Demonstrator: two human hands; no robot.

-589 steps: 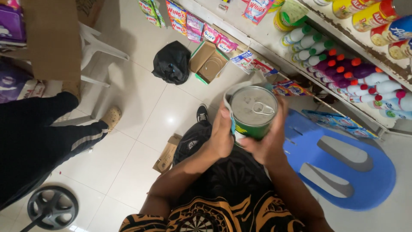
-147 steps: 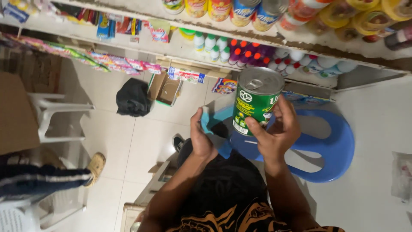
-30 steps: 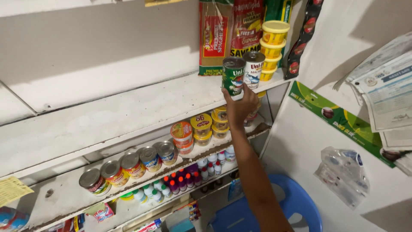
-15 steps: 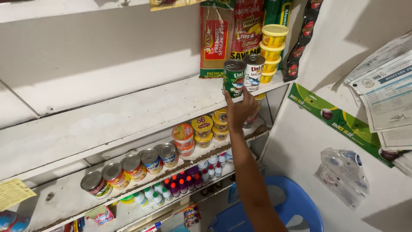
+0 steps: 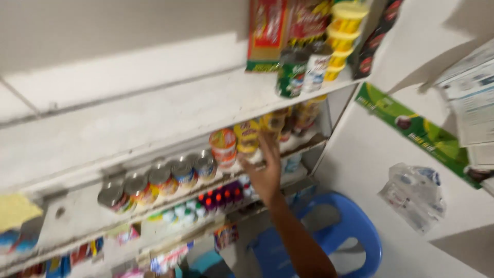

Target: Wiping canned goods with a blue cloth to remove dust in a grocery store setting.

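My right hand [image 5: 265,172] is raised in front of the second shelf, fingers apart and holding nothing, its tips near some yellow-lidded jars [image 5: 247,136]. Above it, a green-labelled tin can [image 5: 290,74] stands upright on the white top shelf [image 5: 154,118], right beside a white-labelled can [image 5: 316,64]. The hand is well below the green can and apart from it. My left hand is out of sight. The picture is blurred by motion.
Stacked yellow tubs [image 5: 342,36] and red packets [image 5: 267,31] stand behind the cans. A row of tins [image 5: 164,177] lines the second shelf, small red-capped bottles [image 5: 221,198] the one below. A blue plastic chair [image 5: 355,231] stands underneath. A clear plastic bag [image 5: 414,195] and green poster [image 5: 417,128] hang on the right wall.
My right hand has let go of the green can on the top shelf and dropped down to the second shelf. The view has shifted closer.
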